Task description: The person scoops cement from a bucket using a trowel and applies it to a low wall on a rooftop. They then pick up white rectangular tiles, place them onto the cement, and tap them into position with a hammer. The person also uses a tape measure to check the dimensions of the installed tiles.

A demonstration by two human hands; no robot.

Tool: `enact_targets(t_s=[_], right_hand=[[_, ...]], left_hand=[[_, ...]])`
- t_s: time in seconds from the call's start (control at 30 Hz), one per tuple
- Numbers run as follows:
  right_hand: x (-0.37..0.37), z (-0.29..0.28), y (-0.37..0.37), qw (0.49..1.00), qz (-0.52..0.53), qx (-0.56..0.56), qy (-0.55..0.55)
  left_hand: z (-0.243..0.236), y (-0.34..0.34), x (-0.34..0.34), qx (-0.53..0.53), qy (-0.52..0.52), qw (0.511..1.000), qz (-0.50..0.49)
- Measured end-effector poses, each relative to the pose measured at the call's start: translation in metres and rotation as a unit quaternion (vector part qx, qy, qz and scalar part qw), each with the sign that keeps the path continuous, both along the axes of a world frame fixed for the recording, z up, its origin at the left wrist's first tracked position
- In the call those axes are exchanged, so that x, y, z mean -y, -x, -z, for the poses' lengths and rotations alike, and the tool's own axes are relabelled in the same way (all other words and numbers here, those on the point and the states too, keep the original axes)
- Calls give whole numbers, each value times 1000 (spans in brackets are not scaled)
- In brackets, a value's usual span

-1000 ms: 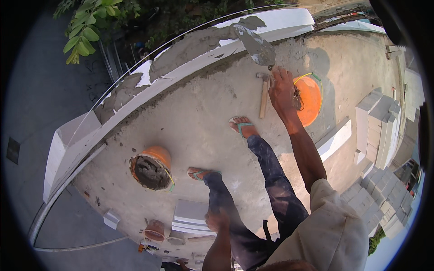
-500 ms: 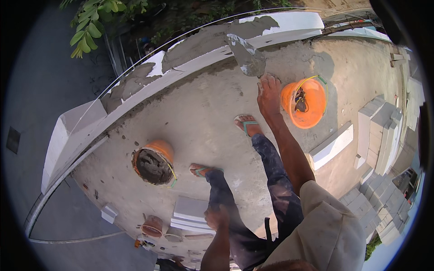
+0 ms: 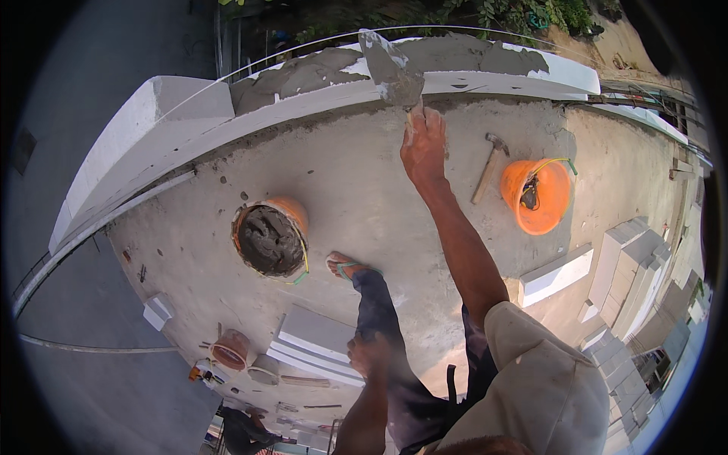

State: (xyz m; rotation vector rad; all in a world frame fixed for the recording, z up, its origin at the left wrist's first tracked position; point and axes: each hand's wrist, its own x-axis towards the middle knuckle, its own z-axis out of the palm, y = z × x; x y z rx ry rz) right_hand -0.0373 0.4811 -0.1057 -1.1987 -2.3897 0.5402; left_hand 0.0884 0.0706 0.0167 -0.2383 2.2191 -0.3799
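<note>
My right hand is closed round the handle of a trowel. The mortar-smeared blade reaches over the front edge of a low white block wall. Grey mortar lies in a rough layer along the wall's top. One larger white block stands at the left end of that layer, with a taut string running past it. My left hand hangs by my left thigh, fingers curled, with nothing visible in it. An orange bucket of wet mortar stands left of my foot.
A hammer lies beside another orange bucket holding dark items. White blocks sit at right, more near my left leg. A reddish bucket and a person in dark clothes are at lower left.
I have shifted leftward along the wall; the right hand has carried the trowel with it. My view has turned, and the hammer has come into sight. The left hand stays by my thigh.
</note>
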Motion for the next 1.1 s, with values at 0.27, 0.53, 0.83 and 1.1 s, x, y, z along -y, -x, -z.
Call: enact_targets(t_s=[0.27, 0.53, 0.83, 1.1], right_hand=[[109, -18, -49, 988, -74, 103, 85], [256, -6, 8, 872, -327, 205, 302], [393, 94, 186, 786, -518, 335, 36], [446, 101, 166, 660, -619, 425, -16]], left_hand=[[-5, 8, 15, -10, -40, 997, -58], [-9, 34, 46, 20, -51, 989, -136], [-5, 29, 85, 50, -81, 968, -231], [-3, 30, 107, 26, -108, 952, -284]])
